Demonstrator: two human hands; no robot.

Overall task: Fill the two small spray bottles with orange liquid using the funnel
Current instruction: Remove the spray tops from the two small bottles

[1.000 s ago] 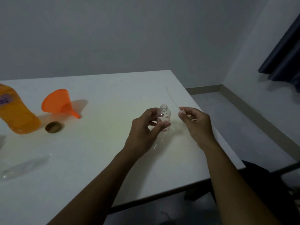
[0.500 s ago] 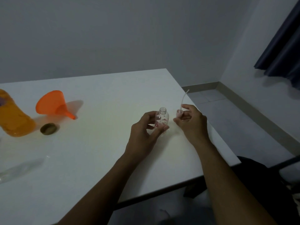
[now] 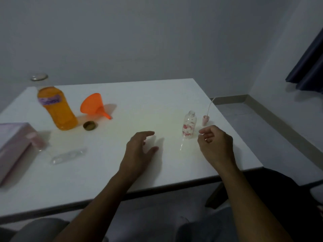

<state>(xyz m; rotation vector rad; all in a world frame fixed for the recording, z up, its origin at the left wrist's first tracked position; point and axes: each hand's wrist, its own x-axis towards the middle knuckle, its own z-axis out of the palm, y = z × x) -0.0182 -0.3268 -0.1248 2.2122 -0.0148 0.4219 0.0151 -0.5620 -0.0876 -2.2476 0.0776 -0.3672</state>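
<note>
A small clear spray bottle with red print stands uncapped on the white table. Its pink spray head, tube pointing up, stands just right of it. My left hand hovers left of the bottle, fingers relaxed, holding nothing. My right hand sits just in front of the spray head, fingers loosely curled and empty. An orange funnel lies on its side at the back left. The big bottle of orange liquid stands beside it, with its brown cap on the table.
A pink box sits at the left edge, with a second pink-capped small bottle by it. A clear plastic wrapper lies in front. The table's right edge runs close to the spray head.
Both hands have let go: the small bottle and its spray head now stand on the table. My left hand moved left, and the camera view swung left.
</note>
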